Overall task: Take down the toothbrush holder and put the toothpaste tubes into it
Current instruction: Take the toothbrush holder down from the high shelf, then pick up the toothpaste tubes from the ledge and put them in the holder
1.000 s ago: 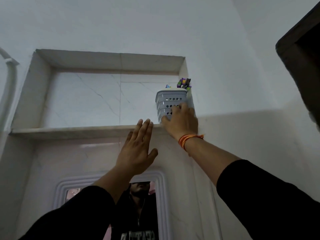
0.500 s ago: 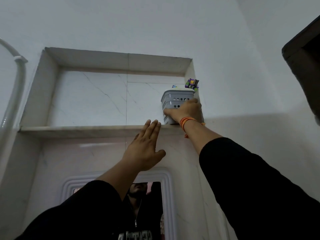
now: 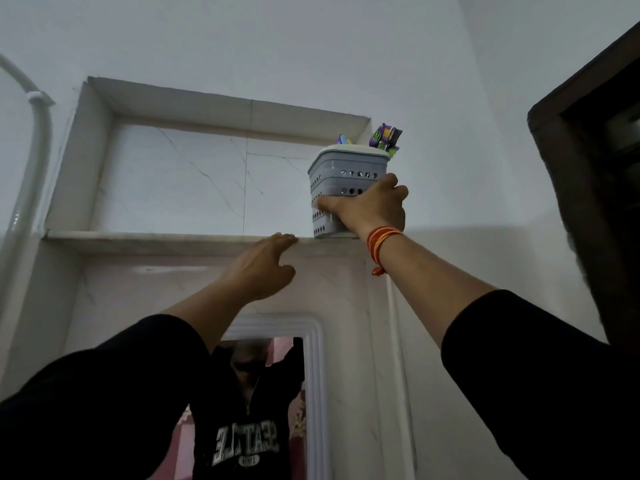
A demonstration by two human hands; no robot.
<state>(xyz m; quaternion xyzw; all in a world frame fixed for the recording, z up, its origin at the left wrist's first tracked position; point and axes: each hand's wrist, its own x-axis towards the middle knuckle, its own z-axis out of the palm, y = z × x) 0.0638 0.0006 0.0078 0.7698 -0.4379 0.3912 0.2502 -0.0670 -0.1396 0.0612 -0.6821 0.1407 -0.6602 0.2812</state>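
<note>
A grey perforated toothbrush holder (image 3: 341, 176) stands at the right end of a high marble wall niche (image 3: 166, 237). Purple and green toothbrush ends (image 3: 386, 138) stick out of its top. My right hand (image 3: 370, 207), with an orange thread on the wrist, is wrapped around the holder's lower front. My left hand (image 3: 259, 268) is raised just below the ledge, fingers apart, its tips touching the ledge edge. No toothpaste tubes are in view.
A white-framed mirror (image 3: 313, 393) hangs on the wall below the niche and reflects a person in a black top. A white pipe (image 3: 33, 161) runs up the left wall. A dark wooden frame (image 3: 588, 174) juts in at the right.
My right hand has tightened its grip around the holder's front. My left hand has risen until its fingertips reach the ledge edge. The holder looks slightly nearer the ledge's front.
</note>
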